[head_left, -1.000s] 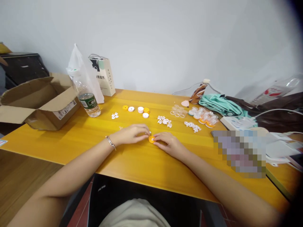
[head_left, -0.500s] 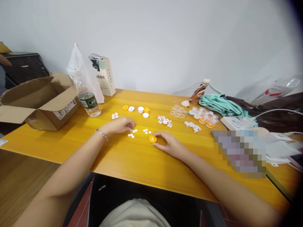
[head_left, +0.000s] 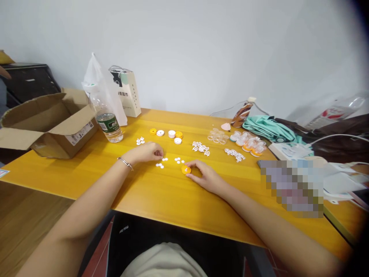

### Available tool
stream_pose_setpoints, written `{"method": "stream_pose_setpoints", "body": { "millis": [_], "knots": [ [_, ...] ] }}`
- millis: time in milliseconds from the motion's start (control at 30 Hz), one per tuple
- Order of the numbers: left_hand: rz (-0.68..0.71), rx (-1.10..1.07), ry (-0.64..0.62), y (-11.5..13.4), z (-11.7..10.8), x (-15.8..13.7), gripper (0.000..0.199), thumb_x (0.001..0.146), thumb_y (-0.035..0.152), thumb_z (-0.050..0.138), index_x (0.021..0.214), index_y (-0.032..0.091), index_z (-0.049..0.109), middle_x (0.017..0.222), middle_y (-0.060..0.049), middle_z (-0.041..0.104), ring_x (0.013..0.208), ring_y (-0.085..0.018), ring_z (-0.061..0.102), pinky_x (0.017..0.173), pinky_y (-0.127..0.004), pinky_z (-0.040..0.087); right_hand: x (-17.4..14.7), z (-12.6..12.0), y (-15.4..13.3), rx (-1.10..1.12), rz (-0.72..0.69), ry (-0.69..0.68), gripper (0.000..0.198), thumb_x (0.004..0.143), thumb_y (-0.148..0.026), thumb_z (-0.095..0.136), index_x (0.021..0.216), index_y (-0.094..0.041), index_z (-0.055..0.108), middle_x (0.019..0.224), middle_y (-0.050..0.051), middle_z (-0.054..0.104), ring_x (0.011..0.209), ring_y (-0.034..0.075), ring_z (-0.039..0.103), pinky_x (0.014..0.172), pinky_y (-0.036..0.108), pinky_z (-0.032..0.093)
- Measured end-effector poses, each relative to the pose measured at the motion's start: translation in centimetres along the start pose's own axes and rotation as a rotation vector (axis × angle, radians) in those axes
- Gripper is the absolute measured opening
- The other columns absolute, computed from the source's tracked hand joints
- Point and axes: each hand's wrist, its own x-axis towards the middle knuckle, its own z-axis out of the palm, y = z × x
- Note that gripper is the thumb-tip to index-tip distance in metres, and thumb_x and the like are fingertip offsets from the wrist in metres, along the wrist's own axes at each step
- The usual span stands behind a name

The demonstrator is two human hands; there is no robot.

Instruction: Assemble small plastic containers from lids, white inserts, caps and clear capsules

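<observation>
Orange disc (head_left: 186, 169), on or just above table (head_left: 161, 196), rim pinched by right hand (head_left: 208, 176); probably light, stiff, smooth, best held edgewise; left hand (head_left: 146, 152), fingertips bunched near white dots (head_left: 162, 167), contents unclear.

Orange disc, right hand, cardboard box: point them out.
Orange disc (head_left: 184, 171): head view, top face.
Right hand (head_left: 205, 176): head view, back of hand.
Cardboard box (head_left: 59, 144): head view, side wall.

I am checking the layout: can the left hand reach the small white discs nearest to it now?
Probably yes: the left hand is right beside the small white discs, with nothing visible between them.
</observation>
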Motion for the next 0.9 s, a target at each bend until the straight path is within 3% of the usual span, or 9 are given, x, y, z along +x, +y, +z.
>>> {"method": "stream_pose_setpoints", "body": {
  "millis": [133,233,367,433,533,733,900],
  "knots": [
    [0.043,0.101,0.124,1.5,0.0,-0.2,0.015,0.074,0.02,0.05,0.076,0.016,0.064,0.074,-0.002,0.065,0.063,-0.01,0.055,0.061,-0.02,0.038,0.0,-0.1,-0.1,-0.008,-0.004,-0.013,0.022,0.081,-0.03,0.052,0.101,-0.022,0.051,0.104,0.005,0.062,0.098,0.019,0.058,0.087,0.036,0.045],
    [0.188,0.071,0.2,3.9,0.7,-0.1,0.017,0.078,0.022,0.049,0.084,0.016,0.063,0.08,-0.003,0.064,0.069,-0.011,0.056,0.066,-0.02,0.04,0.1,-0.1,-0.1,-0.018,-0.016,-0.01,0.021,0.081,-0.028,0.052,0.101,-0.021,0.051,0.102,0.006,0.062,0.096,0.018,0.058,0.086,0.035,0.045],
    [0.457,0.014,0.189,6.7,2.5,0.2,0.022,0.086,0.026,0.041,0.094,0.017,0.06,0.086,-0.005,0.062,0.077,-0.011,0.056,0.072,-0.02,0.042,0.2,0.0,-0.1,-0.027,-0.039,-0.027,0.02,0.081,-0.027,0.052,0.099,-0.021,0.051,0.098,0.005,0.062,0.092,0.018,0.059,0.084,0.034,0.046],
    [0.516,0.089,0.165,7.2,3.2,0.4,0.025,0.089,0.027,0.037,0.095,0.018,0.06,0.086,-0.006,0.061,0.081,-0.013,0.055,0.075,-0.023,0.041,0.3,0.0,-0.2,-0.03,-0.045,-0.027,0.019,0.08,-0.027,0.052,0.098,-0.021,0.051,0.096,0.005,0.062,0.09,0.018,0.059,0.083,0.034,0.046],
    [0.521,0.194,0.147,7.1,3.6,0.5,0.027,0.089,0.027,0.035,0.094,0.018,0.06,0.087,-0.007,0.06,0.082,-0.016,0.054,0.077,-0.028,0.04,0.3,0.0,-0.3,-0.028,-0.05,-0.008,0.019,0.08,-0.027,0.053,0.098,-0.021,0.051,0.095,0.005,0.063,0.09,0.018,0.06,0.082,0.035,0.047],
    [0.5,0.196,0.1,7.4,2.5,-0.2,0.024,0.087,0.027,0.04,0.098,0.021,0.061,0.098,-0.007,0.059,0.095,-0.019,0.051,0.085,-0.033,0.036,0.2,0.0,-0.3,-0.029,-0.052,-0.007,0.018,0.08,-0.026,0.053,0.097,-0.021,0.051,0.095,0.005,0.063,0.091,0.018,0.06,0.082,0.035,0.047],
    [0.297,-0.006,0.114,6.1,0.4,-0.6,0.026,0.087,0.027,0.04,0.099,0.017,0.06,0.094,-0.007,0.06,0.085,-0.015,0.055,0.08,-0.027,0.04,0.1,0.0,-0.2,-0.029,-0.036,-0.008,0.021,0.08,-0.027,0.053,0.1,-0.022,0.051,0.1,0.005,0.062,0.094,0.018,0.059,0.085,0.035,0.046]
  ]
}}
